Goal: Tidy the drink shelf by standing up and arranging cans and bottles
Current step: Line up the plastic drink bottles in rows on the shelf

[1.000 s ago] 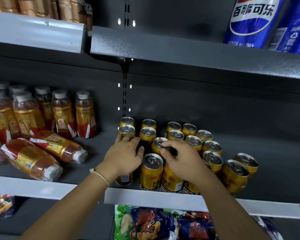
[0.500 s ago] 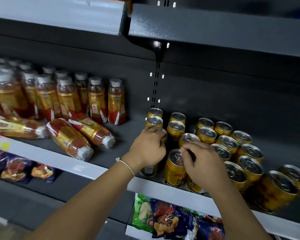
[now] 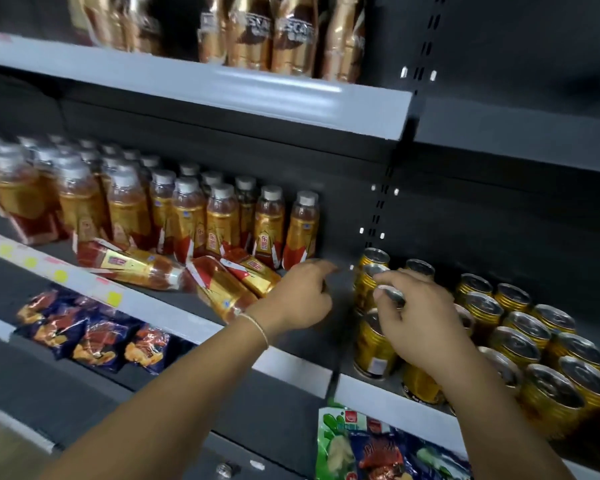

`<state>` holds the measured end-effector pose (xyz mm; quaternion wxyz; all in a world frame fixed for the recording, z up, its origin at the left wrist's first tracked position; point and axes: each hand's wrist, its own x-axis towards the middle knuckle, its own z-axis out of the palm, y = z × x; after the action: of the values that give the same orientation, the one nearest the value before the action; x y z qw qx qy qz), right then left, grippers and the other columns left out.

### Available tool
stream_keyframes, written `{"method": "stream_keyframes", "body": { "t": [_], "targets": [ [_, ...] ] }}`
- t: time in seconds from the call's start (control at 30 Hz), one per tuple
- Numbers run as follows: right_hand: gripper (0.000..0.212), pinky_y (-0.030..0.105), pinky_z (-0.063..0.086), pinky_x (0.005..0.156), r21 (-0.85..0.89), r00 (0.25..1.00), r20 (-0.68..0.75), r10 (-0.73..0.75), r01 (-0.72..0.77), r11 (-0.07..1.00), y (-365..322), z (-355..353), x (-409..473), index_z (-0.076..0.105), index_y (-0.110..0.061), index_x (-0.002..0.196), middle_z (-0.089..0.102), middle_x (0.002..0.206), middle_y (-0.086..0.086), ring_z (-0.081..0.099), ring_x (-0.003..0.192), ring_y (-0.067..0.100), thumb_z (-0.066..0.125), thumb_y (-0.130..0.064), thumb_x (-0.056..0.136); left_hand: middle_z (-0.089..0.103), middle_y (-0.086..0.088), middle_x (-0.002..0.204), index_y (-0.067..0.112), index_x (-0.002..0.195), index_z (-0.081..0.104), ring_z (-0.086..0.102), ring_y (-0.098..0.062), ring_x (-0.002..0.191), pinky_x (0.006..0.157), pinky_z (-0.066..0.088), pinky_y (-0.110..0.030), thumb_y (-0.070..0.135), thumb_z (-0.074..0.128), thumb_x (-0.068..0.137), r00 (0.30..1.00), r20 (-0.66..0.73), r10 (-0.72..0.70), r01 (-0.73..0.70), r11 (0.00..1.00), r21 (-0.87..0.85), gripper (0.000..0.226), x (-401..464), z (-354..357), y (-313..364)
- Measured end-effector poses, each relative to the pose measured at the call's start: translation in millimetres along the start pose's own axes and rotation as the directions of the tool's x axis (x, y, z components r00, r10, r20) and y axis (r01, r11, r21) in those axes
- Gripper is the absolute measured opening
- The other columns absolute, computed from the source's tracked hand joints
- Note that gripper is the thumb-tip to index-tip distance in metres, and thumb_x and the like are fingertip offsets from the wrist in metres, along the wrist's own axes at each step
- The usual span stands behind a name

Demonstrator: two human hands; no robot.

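Several gold cans stand in rows on the right half of the dark shelf. My right hand is over the front-left cans, its thumb and fingers curled round the top of one gold can. My left hand hovers just left of the cans with loosely curled fingers, holding nothing. It is close to the caps of three amber tea bottles lying on their sides. Behind them several more tea bottles stand upright.
The shelf's white front lip runs below the bottles. Snack packets and a green packet lie on the shelf underneath. Brown coffee bottles stand on the shelf above. A slotted upright divides the two bays.
My left hand has let go of the cans and moved left toward the lying bottles. My right hand stays on the cans. The view has swung left.
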<state>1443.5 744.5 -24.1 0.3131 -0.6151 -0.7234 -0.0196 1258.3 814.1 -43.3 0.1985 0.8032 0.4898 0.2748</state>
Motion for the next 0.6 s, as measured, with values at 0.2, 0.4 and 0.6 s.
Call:
{"method": "stream_keyframes", "body": {
  "t": [0.2, 0.4, 0.6],
  "targets": [
    [0.027, 0.015, 0.034, 0.087, 0.080, 0.997, 0.045, -0.068, 0.064, 0.995, -79, 48, 23, 0.071, -0.016, 0.122, 0.068, 0.121, 0.000, 0.059, 0.114, 0.018, 0.063, -0.020, 0.096, 0.053, -0.007, 0.139, 0.017, 0.140, 0.049, 0.050, -0.024, 0.127, 0.104, 0.043, -0.031, 0.003, 0.050, 0.084, 0.996, -0.093, -0.010, 0.019, 0.995, 0.098, 0.059, -34, -67, -74],
    [0.028, 0.009, 0.032, 0.084, 0.153, 0.991, 0.073, -0.108, 0.096, 0.984, -149, 103, 44, 0.071, -0.019, 0.121, 0.068, 0.120, -0.004, 0.058, 0.111, 0.012, 0.065, -0.021, 0.095, 0.054, -0.011, 0.138, 0.014, 0.141, 0.048, 0.050, -0.028, 0.127, 0.102, 0.044, -0.034, 0.006, 0.050, 0.086, 0.987, -0.160, -0.026, 0.049, 0.989, 0.142, 0.055, -63, -125, -143],
    [0.031, 0.021, 0.042, 0.092, 0.138, 0.986, 0.154, -0.064, 0.043, 0.989, -175, 143, 58, 0.067, -0.023, 0.127, 0.066, 0.126, -0.005, 0.059, 0.116, 0.015, 0.061, -0.024, 0.097, 0.055, -0.009, 0.137, 0.016, 0.141, 0.048, 0.054, -0.027, 0.123, 0.098, 0.045, -0.032, 0.010, 0.052, 0.089, 0.990, -0.137, -0.024, 0.044, 0.988, 0.146, 0.053, -74, -144, -185]
  ]
}}
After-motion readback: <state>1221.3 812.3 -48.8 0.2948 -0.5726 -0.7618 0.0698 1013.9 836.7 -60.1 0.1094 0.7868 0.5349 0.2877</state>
